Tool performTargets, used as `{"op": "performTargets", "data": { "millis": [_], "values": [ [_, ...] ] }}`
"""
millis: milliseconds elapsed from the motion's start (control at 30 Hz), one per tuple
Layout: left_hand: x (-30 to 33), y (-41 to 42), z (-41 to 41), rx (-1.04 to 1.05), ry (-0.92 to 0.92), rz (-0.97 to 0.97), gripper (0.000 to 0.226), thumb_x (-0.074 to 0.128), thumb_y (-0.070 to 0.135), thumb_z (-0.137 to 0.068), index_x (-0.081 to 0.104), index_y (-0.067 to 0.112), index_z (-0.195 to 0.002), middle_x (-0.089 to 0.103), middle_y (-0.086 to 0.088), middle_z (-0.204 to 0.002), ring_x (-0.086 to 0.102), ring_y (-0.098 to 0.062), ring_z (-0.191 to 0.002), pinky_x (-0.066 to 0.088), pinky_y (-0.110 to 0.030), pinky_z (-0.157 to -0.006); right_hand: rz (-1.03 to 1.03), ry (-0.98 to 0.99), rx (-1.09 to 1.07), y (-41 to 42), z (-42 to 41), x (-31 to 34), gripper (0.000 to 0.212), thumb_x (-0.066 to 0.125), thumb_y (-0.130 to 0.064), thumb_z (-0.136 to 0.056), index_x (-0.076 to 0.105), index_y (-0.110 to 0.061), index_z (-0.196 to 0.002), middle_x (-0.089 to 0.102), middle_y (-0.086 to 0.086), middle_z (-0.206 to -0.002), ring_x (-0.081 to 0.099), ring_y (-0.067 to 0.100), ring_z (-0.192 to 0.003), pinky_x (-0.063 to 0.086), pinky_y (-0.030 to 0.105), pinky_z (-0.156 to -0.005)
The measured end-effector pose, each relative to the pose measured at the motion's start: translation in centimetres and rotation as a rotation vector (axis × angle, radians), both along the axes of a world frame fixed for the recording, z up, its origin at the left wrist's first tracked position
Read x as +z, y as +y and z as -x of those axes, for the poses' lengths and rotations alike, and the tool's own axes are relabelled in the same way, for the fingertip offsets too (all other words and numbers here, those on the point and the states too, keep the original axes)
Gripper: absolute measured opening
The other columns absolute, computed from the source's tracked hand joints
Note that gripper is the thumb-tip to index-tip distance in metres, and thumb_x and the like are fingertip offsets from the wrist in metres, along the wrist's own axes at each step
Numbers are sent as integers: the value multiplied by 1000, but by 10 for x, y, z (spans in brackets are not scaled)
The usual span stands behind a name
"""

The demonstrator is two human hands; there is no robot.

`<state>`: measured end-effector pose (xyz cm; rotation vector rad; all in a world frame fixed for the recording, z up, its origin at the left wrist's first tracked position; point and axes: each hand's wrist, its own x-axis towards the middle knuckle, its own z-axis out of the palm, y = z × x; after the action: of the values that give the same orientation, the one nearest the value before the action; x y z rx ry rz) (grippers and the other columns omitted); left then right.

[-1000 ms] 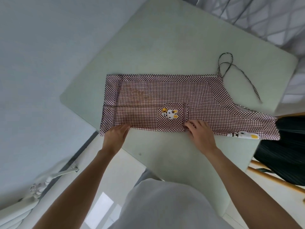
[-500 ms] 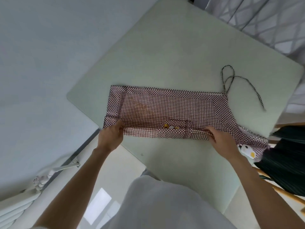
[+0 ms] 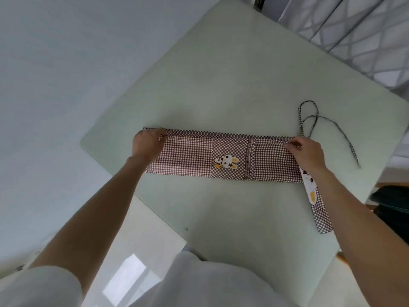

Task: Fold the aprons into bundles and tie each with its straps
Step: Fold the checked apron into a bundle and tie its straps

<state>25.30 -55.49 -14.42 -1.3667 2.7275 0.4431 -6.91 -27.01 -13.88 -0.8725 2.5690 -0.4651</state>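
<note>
Both hands pinch folded apron (image 3: 221,156) ends.

Illumination soft, even and fairly bright, with a cool grey-green cast. Shadows faint and diffuse. One bright rectangular reflection on the glossy floor (image 3: 126,278); a mild sheen across the table (image 3: 221,85). Wide-angle distortion bends straight edges toward the frame borders. Detail slightly soft throughout, softest on the near clothing at the bottom edge.

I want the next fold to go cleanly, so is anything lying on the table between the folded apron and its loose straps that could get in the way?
Nothing visible does. The apron lies as a long band under the left hand and right hand, and the straps trail from its right end over bare table.
</note>
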Motion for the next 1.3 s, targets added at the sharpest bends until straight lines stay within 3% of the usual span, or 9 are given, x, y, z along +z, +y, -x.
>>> {"op": "performTargets", "data": {
  "millis": [200, 367, 567, 700, 800, 967, 1067, 1200, 1300],
  "values": [
    [-20, -18, 11, -17, -11, 8, 24, 49, 29, -95, 64, 17, -110, 68, -10, -104, 62, -34, -94, 44, -39, -86, -191, 129, -63, -21, 9, -14, 23, 60, -32, -89, 68, -11, -96, 69, 12, -97, 60, 33, -94, 45, 41, -82],
    [-31, -23, 18, -11, -14, 51, 22, 52, 30, -93, 64, 17, -107, 66, -5, -104, 60, -28, -95, 40, -39, -91, -295, 227, -37, -31, 16, -25, 17, 60, -28, -89, 65, -12, -90, 65, 12, -95, 58, 32, -92, 35, 41, -86],
    [-28, -10, 25, 70, 38, 78, 24, 56, 22, -88, 61, 18, -111, 61, -5, -117, 51, -29, -111, 34, -41, -97, -203, 229, -5, -27, 7, -30, 26, 60, -27, -87, 58, -10, -107, 60, 15, -111, 55, 34, -102, 36, 45, -89],
    [-16, 47, 58, -147, 236, 21, 23, 59, 20, -86, 62, 18, -109, 61, -4, -114, 52, -27, -110, 39, -42, -95, 69, 192, -84, 11, -24, -13, 37, 65, -26, -85, 54, -14, -119, 56, 14, -121, 49, 35, -110, 37, 45, -91],
    [-14, 104, 98, -388, 297, -138, 25, 63, 25, -85, 62, 20, -109, 62, 0, -112, 53, -23, -108, 44, -40, -94, 161, 301, -190, 61, -53, -9, 36, 66, -28, -81, 57, -8, -109, 59, 16, -108, 50, 34, -98, 39, 41, -82],
    [-22, 176, 156, -600, 250, -233, 38, 61, 30, -85, 57, 18, -121, 55, -4, -124, 48, -26, -115, 42, -45, -95, -165, 297, -279, 141, -83, -24, 43, 74, -34, -74, 55, -8, -103, 54, 17, -105, 48, 39, -103, 37, 52, -91],
    [-28, 195, 179, -633, 66, -219, 59, 57, 41, -87, 37, 24, -140, 32, -4, -148, 27, -27, -135, 21, -48, -110, -240, 236, -291, 164, -81, -31, 42, 73, -34, -74, 56, -9, -103, 55, 17, -109, 47, 40, -109, 36, 53, -93],
    [-42, 200, 184, -620, -62, -175, 69, 52, 52, -87, 26, 28, -145, 18, -2, -155, 13, -24, -142, 10, -49, -114, -145, 289, -206, 172, -67, -23, 19, 51, -25, -88, 61, -9, -91, 63, 12, -89, 58, 34, -90, 42, 46, -83],
    [-48, 203, 183, -608, -24, -136, 62, 39, 57, -89, 34, 26, -142, 23, -1, -154, 17, -24, -141, 16, -52, -114, 16, 310, -212, 175, -31, 5, 6, 60, -13, -87, 60, -7, -86, 62, 10, -69, 58, 27, -64, 43, 37, -69]
  ]
}}
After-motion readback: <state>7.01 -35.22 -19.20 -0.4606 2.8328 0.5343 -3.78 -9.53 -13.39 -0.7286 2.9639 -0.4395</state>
